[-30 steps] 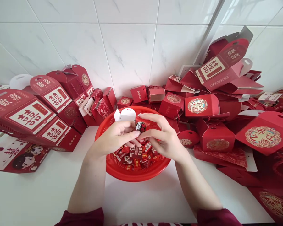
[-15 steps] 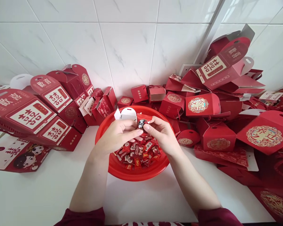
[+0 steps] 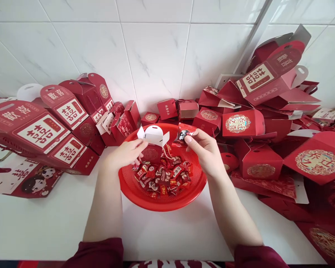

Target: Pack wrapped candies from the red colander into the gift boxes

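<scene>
Between the thumb and fingers of my right hand (image 3: 208, 150) is a red and black wrapped candy (image 3: 183, 134), held above the right part of the red plastic basket (image 3: 163, 204). A small red gift box (image 3: 150, 153) stands open inside the basket, its white-lined flaps raised. My left hand (image 3: 128, 153) grips this box at its left side, the thumb near the white flap and the other fingers partly hidden. Several wrapped candies (image 3: 164, 176) lie in the basket in front of the box, below both hands.
Large red boxes (image 3: 41, 128) are stacked on the left of the white table (image 3: 58, 219). A pile of red gift boxes (image 3: 238, 124) fills the right side. Smaller boxes (image 3: 167, 108) line the tiled wall (image 3: 156, 56) behind the basket.
My right hand has moved right with the candy, away from my left hand. My left hand has shifted left to the box's side, and the box now shows more fully.
</scene>
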Tool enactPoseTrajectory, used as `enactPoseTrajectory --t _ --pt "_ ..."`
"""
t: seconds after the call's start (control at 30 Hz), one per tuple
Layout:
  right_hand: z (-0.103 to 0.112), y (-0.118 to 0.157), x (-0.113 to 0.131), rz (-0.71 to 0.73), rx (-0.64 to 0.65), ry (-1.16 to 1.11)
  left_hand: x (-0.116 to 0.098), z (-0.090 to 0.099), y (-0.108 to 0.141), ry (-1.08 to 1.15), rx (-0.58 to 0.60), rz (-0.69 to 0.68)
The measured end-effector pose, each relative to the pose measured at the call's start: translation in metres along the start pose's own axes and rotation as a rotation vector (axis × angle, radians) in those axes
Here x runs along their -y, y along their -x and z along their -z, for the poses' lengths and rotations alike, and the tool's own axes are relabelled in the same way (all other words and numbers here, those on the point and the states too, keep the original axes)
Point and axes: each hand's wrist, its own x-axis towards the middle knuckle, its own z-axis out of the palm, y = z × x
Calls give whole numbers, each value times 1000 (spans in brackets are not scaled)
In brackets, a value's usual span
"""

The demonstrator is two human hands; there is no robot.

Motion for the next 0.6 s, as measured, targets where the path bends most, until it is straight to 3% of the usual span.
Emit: enactPoseTrajectory --t 0.13,0.33,0.47,0.6 --pt "-1 2 2 -6 32 22 3 -5 -14 -39 -15 -2" --pt "4 2 5 10 58 45 4 1 -12 -323 -80 -139" --pt "8 2 7 26 54 44 -5 2 3 -199 -109 -276" --pt "9 5 11 22 97 39 -15 0 27 -82 -42 -377"
